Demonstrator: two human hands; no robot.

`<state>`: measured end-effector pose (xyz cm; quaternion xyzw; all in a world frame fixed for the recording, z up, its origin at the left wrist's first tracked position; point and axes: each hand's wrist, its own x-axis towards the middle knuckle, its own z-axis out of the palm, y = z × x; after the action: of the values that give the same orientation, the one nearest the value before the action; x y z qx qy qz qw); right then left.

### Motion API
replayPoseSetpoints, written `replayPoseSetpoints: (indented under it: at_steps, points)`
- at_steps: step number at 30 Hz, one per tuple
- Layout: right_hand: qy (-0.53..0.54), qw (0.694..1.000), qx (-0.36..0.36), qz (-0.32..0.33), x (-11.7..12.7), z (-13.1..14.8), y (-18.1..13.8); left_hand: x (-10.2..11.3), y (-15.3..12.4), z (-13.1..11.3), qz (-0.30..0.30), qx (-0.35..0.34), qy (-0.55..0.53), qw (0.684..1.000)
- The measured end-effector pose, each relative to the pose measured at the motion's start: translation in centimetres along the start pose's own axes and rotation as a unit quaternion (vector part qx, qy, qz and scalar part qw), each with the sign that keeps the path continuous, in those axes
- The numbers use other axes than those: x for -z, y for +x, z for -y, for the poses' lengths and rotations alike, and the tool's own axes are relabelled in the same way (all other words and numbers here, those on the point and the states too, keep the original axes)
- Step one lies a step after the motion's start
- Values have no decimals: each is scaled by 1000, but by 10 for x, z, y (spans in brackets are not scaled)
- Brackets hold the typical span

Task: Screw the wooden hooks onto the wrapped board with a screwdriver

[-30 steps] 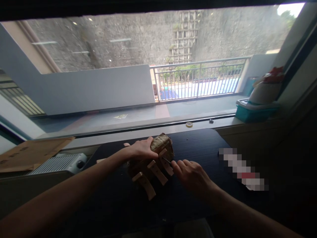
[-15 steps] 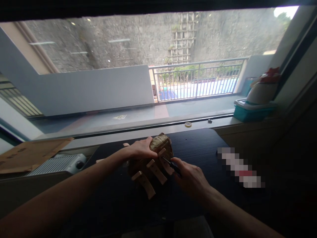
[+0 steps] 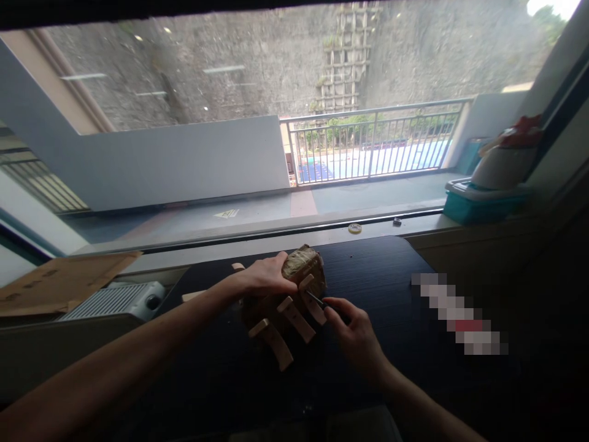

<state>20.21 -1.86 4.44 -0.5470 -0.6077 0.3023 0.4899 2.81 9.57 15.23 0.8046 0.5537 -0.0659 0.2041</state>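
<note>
The left hand (image 3: 269, 275) is clasping a brown block (image 3: 302, 263). Right of the block, the right hand (image 3: 353, 324) is gripping a slim tool (image 3: 316, 299) against a wooden piece (image 3: 315, 310).

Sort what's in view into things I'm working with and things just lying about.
In hand:
- brown bundle, left hand on it
- pale wooden pieces
- slim tool, in right hand

Lying about:
- brown cardboard
- teal box
- small round item
- pixelated item

Bundle (image 3: 304, 261) on table (image 3: 372, 270) | three strips (image 3: 297, 320) before bundle | tape (image 3: 354, 229) on sill (image 3: 317, 237), behind table | heater (image 3: 113, 301) left of table | bin (image 3: 483, 204) at sill's right
</note>
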Motion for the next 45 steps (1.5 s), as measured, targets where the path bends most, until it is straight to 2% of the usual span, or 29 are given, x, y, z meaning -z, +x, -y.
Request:
replayPoseSetpoints:
  at_steps: [2,3,6,7,9,11,13,14,16,18,20,22,23,25,27,29,31,33,35,37,38,39,41,43,45]
  points:
    - [45,998,-46,-1,-1,2,0,-1,0,0,-4,5,2,1000]
    - [27,998,-49,6,1,3,0,-1,0,1,-4,4,3,1000]
    - [-152,987,21,46,11,11,3,-1,0,0,-1,-1,3,1000]
    - [-233,968,65,64,15,13,4,-1,-1,-1,-2,-2,4,1000]
    - [-375,908,161,97,20,18,7,-1,-1,-1,-4,-1,7,1000]
    - [-457,850,230,122,23,22,9,-2,-1,-1,-5,1,10,1000]
    - [-480,830,251,134,22,23,10,-2,-1,0,-4,2,11,1000]
    - [-473,836,243,136,21,23,11,-2,0,1,-2,2,10,1000]
    - [-416,879,196,127,17,19,10,-2,0,1,1,0,10,1000]
    - [-279,947,119,105,12,12,10,-1,0,2,4,-1,12,1000]
    - [-93,991,28,96,8,5,11,-1,-1,0,6,2,16,1000]
    - [45,992,-47,105,6,1,13,-1,-2,-1,3,8,21,1000]
    - [73,989,-67,112,6,1,14,-1,-2,-2,0,11,24,1000]
    - [44,990,-75,113,8,4,14,-1,-2,-3,-4,16,29,999]
    - [-48,991,-63,109,12,10,11,-1,-2,-3,-4,20,29,999]
    - [-139,985,-24,98,15,16,6,-2,-2,-2,-5,23,27,999]
    - [-213,972,51,86,18,19,1,-2,-2,-1,-6,23,24,999]
    - [-294,940,150,82,21,19,-2,-2,-2,-1,-7,21,22,1000]
    - [-375,891,237,93,23,17,-1,-3,-2,0,-8,18,21,1000]
    - [-426,850,292,101,26,14,3,-3,-1,0,-7,13,17,1000]
    - [-437,841,303,103,26,12,5,-3,-1,1,-6,11,15,1000]
    - [-435,842,303,99,26,11,6,-3,-1,1,-5,9,14,1000]
    - [-387,879,268,79,23,7,7,-3,-1,1,-4,7,12,1000]
    - [-276,944,175,48,17,3,6,-2,-1,2,-3,8,12,1000]
    - [-141,988,56,21,11,0,4,-3,-1,2,-3,8,14,1000]
